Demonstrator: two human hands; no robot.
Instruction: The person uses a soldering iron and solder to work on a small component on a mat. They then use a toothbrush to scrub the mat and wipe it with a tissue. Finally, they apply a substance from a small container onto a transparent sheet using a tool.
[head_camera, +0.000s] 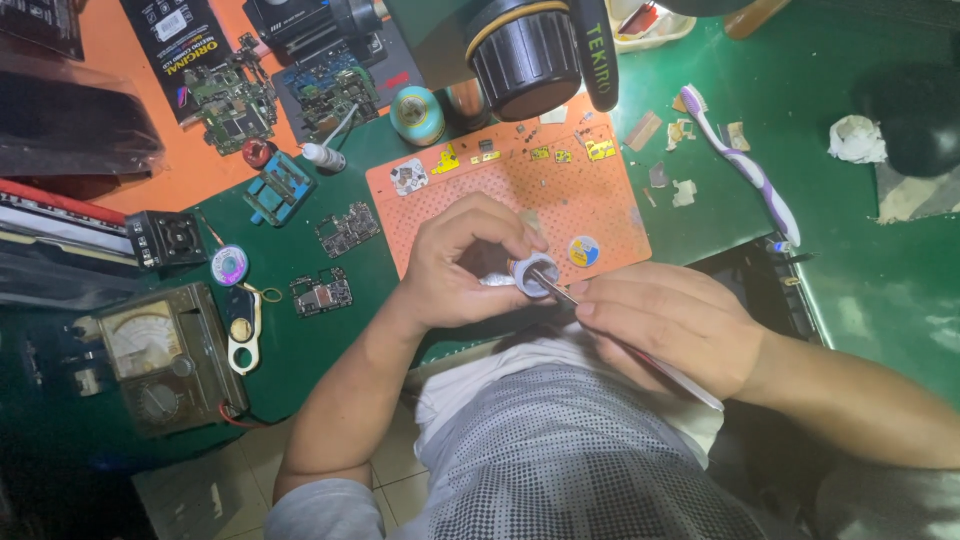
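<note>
Head view: left hand curled around small jar

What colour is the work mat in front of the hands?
The work mat is orange with a dotted surface, seen best in the head view.

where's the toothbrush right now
In the head view the purple-and-white toothbrush lies on the green mat at upper right, just right of the orange work pad and left of a crumpled white tissue.

Dim, warm overhead light; dark corners; wide-angle bending at edges; slightly soft focus.
</note>
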